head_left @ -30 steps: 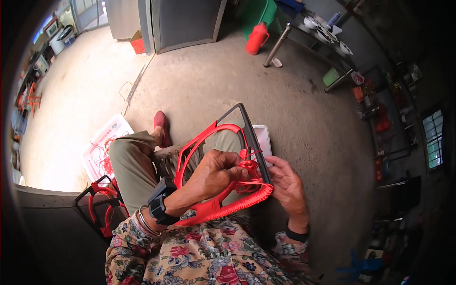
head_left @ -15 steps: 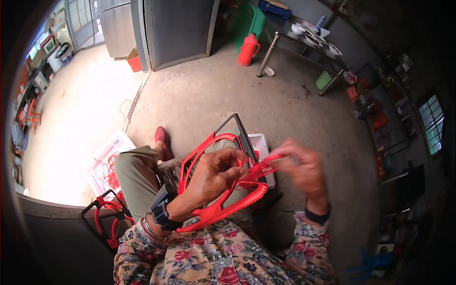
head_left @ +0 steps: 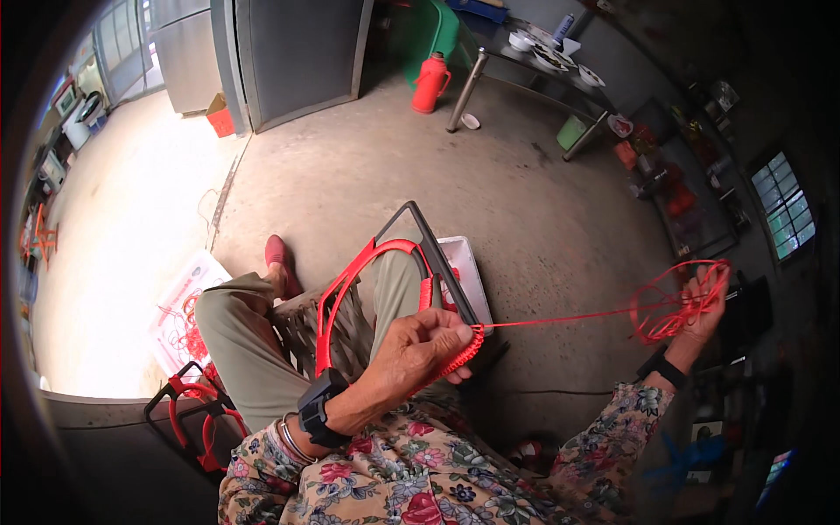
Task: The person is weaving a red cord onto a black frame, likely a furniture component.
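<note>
The frame [head_left: 325, 328], red and black, stands tilted over the right leg [head_left: 396, 284], its wound corner under the left hand [head_left: 413, 348]. That hand grips the corner, thumb and fingers closed on it. The right hand [head_left: 703, 317], well out to the side, clasps a loose coil [head_left: 685, 302] of red cord. A single run of cord [head_left: 560, 318] spans the two, straight and apparently taut.

Risks, in the inspector's judgement: should the left thumb ease, the newest turns [head_left: 470, 352] could slacken or ride over one another. Too hard a pull could tip the frame, which has no visible clamp. The coil's loops hang unevenly and could knot if shaken. Slack cord could also catch the rim of the white bin [head_left: 480, 289] beside the frame.
</note>
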Demonstrator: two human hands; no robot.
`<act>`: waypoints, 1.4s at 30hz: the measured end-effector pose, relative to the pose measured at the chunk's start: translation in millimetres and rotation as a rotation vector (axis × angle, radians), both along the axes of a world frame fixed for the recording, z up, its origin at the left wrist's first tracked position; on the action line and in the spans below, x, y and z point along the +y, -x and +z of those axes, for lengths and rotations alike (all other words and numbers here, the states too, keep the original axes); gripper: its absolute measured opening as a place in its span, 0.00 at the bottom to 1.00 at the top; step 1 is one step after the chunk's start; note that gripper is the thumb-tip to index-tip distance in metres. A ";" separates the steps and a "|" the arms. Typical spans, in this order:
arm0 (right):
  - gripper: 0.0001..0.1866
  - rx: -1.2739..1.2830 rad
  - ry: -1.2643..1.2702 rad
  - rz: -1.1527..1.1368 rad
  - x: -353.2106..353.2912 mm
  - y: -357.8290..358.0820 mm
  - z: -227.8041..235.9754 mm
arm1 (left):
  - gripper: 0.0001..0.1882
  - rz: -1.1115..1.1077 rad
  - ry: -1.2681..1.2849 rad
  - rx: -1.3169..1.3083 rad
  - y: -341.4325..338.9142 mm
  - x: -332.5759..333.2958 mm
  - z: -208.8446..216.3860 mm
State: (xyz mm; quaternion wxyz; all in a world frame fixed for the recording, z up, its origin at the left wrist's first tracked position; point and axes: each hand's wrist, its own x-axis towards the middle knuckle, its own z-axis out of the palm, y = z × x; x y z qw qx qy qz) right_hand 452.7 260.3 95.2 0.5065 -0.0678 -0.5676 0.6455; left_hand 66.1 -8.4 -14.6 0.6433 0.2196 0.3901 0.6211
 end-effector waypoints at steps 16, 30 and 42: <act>0.35 -0.554 0.474 0.500 -136.5 190.4 -155.1 | 0.07 -0.186 0.239 -0.189 -1.1 10.3 -3.0; 0.10 -0.271 0.600 0.346 -169.3 169.8 -115.8 | 0.14 -0.234 0.305 -0.336 4.8 12.3 -5.2; 0.13 -0.382 0.426 0.331 -189.2 165.9 -115.1 | 0.08 -0.207 0.262 -0.414 2.8 5.0 -12.9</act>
